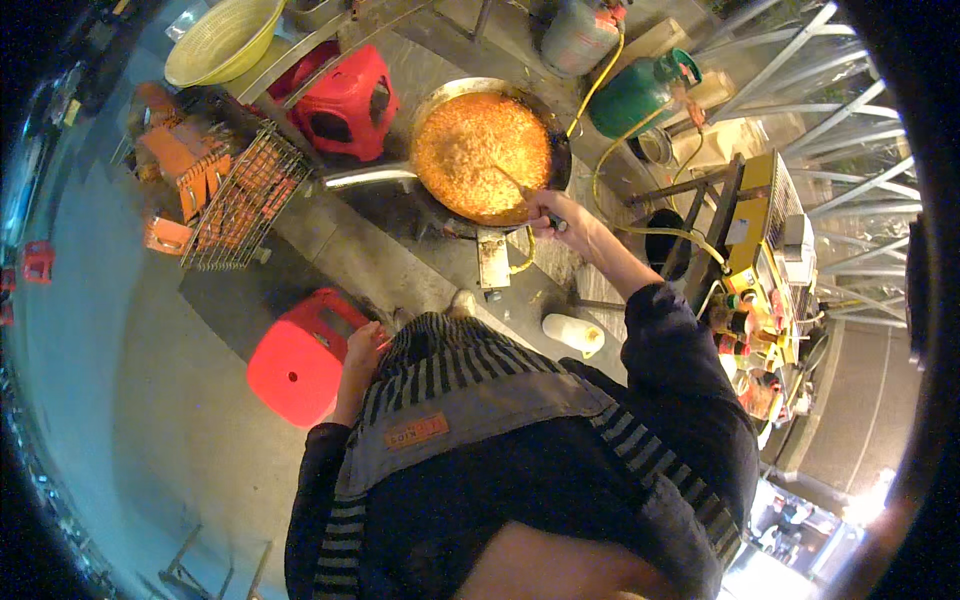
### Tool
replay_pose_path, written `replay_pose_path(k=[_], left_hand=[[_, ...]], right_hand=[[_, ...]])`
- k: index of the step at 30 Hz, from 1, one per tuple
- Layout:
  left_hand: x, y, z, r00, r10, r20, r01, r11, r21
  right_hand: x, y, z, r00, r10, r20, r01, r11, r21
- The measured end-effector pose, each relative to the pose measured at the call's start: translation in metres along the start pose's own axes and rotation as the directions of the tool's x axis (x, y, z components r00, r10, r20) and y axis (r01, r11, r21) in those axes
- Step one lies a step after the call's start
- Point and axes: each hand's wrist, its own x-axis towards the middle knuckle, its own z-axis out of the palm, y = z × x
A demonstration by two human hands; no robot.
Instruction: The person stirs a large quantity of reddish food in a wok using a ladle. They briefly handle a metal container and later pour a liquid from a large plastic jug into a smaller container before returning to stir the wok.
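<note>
A large wok point(450, 90) sits on a low gas burner, filled with a bubbling orange-red sauce point(469, 142). My right hand point(555, 212), over the wok's near right rim, is closed around the handle of a stirring utensil point(510, 178); its far end is hidden in the sauce. The wok's long metal handle point(371, 178) points left. My left hand point(365, 346) is low at my side, by the edge of a red plastic stool point(292, 375) and my striped apron point(450, 356). Whether it holds anything is not clear.
A wire basket point(244, 199) with orange items stands left, a red stool point(352, 105) and yellow colander point(225, 45) behind it. Gas cylinders point(626, 97) with yellow hoses point(600, 75) stand back right. A whitish bottle point(570, 332) is near my feet; a table with condiment bottles point(739, 322) is right.
</note>
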Motion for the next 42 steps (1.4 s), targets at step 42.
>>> replay_pose_path(k=[42], left_hand=[[0.0,-0.053,0.054,1.0,-0.007,0.0,0.007,0.99,0.141]], right_hand=[[0.025,-0.084,-0.127,0.853,-0.289,0.434,0.058,-0.775,-0.63]])
